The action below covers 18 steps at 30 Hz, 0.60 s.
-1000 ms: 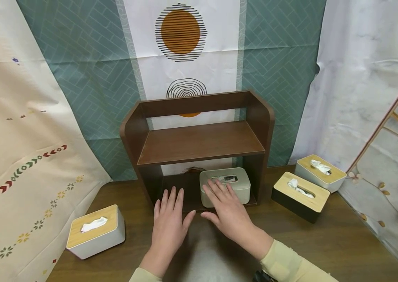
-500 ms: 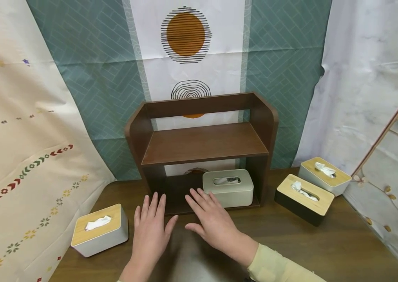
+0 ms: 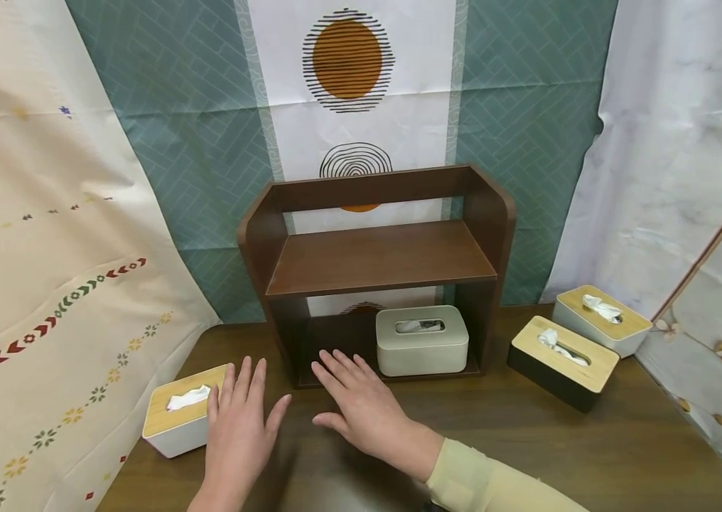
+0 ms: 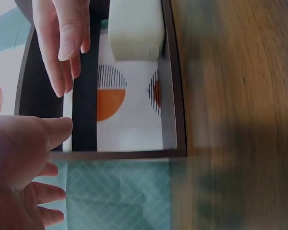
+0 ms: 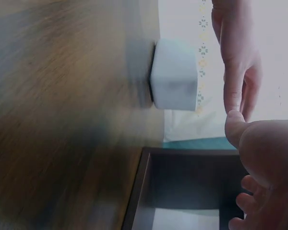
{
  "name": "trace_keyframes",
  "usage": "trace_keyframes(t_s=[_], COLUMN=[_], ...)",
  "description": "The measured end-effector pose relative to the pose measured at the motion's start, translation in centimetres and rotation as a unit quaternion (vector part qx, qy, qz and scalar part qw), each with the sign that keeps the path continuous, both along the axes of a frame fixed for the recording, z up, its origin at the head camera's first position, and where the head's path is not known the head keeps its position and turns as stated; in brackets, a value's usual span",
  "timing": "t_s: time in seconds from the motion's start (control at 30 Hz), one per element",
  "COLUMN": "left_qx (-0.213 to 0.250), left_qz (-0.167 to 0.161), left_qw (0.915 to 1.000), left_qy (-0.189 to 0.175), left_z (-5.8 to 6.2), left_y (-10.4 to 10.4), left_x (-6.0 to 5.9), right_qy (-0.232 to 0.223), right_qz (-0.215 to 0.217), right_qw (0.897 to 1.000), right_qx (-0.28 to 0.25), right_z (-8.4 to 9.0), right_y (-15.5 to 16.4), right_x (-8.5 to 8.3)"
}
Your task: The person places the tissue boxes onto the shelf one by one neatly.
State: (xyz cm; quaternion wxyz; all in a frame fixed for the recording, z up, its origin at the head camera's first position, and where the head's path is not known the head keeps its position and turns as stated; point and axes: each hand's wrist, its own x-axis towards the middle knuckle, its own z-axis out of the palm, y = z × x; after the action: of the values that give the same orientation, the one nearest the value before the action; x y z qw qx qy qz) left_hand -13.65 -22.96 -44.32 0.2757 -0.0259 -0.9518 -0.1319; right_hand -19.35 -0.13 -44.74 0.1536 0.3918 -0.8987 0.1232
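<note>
Both hands hover flat and open over the brown table, holding nothing. My left hand (image 3: 238, 416) has spread fingers, and its fingertips overlap the right end of a white tissue box with a wooden lid (image 3: 178, 419). My right hand (image 3: 353, 398) lies in front of the dark wooden shelf (image 3: 376, 259), left of the grey tissue box (image 3: 421, 341) on its bottom level. In the left wrist view the left hand (image 4: 24, 167) sits low while the right hand (image 4: 62, 43) reaches toward the grey box (image 4: 134, 28). The right wrist view shows the white box (image 5: 175, 76).
A black tissue box with a wooden lid (image 3: 562, 363) and a white one (image 3: 600, 320) stand right of the shelf. The shelf's upper board carries nothing. Patterned cloths hang behind and at both sides. The table (image 3: 591, 448) stretches bare at the front right.
Both hands have drawn back from the shelf and slid left. The right hand came off the grey box. The left hand now reaches the white box at the left.
</note>
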Motion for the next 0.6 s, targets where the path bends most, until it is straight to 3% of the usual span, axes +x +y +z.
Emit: trace_keyframes(t_s=[0.17,0.6], left_qx=[0.001,0.010], left_qz=[0.007,0.031], left_qw=[0.9998,0.9992], left_qy=[0.019,0.025], left_z=[-0.4,-0.2], left_y=[-1.3,-4.0], left_x=[0.4,1.2], right_qy=[-0.006,-0.006], right_qz=[0.012,0.038], right_qw=[1.000,0.999], right_qx=[0.000,0.004], right_z=[0.1,-0.1], right_y=[-1.1,-3.5], right_x=[0.2,0.1])
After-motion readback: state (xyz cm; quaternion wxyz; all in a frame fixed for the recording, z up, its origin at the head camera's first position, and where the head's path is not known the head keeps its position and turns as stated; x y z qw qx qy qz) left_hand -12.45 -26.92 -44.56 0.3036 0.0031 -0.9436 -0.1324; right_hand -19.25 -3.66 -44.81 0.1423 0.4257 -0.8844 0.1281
